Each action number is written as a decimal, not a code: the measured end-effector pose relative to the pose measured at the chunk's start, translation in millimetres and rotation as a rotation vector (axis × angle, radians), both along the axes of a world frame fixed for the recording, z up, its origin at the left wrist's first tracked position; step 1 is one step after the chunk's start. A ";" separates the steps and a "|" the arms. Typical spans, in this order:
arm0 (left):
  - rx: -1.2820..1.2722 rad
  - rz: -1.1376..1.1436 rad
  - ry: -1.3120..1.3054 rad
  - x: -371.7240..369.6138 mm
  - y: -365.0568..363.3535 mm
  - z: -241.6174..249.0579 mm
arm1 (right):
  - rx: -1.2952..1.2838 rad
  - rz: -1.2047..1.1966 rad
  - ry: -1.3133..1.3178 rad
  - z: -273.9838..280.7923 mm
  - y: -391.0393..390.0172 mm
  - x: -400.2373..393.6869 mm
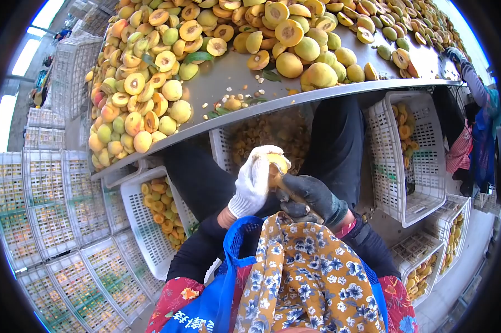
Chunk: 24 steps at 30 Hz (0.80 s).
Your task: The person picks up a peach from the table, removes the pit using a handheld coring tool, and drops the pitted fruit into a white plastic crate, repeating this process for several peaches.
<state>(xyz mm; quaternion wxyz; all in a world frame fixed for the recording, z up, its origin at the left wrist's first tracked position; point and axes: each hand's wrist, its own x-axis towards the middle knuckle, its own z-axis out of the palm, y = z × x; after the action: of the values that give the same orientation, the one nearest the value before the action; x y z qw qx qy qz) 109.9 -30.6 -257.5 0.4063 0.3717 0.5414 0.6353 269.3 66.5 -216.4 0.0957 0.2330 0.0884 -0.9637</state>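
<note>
Above the lap, my left hand (253, 180), in a white knitted glove, is closed around a yellow-orange fruit (278, 164). My right hand (311, 200), in a dark glove, is just right of it with its fingers curled around a thin tool (315, 216), whose working end is hidden near the fruit. Both hands meet at the fruit. Behind them lies a metal table (222, 83) with piled whole and halved fruits (134, 83), loose pits and leaves. Below the table edge, between the legs, a crate (221, 149) holds many brownish pieces.
A white crate (145, 244) of fruit halves stands at the left, another (380, 161) at the right. Stacked crates (51, 205) fill the far left; more (422, 250) are at lower right. A co-worker's gloved hand (455, 54) reaches the table's far right.
</note>
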 end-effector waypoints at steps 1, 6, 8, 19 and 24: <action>-0.048 -0.015 0.082 -1.2 -0.1 4.9 | -0.070 -0.013 0.010 -1.8 -1.3 0.7; -0.066 0.059 0.070 4.2 1.3 10.9 | 0.131 -0.031 -0.032 5.4 -0.7 -1.8; -0.125 0.088 0.192 4.3 2.4 18.8 | 0.671 -0.102 0.157 -14.5 -8.6 -6.3; -0.038 -0.023 -0.070 6.9 0.0 4.2 | -0.119 -0.122 0.039 -5.5 -7.7 7.3; -0.083 -0.019 -0.055 10.0 -0.2 2.5 | 0.144 -0.075 0.072 -16.1 -8.6 11.4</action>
<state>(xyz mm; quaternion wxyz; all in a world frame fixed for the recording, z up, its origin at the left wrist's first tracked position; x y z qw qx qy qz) 119.9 -30.8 -254.9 0.4420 0.3419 0.5526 0.6184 280.8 58.0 -232.5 0.0392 0.2076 0.1523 -0.9655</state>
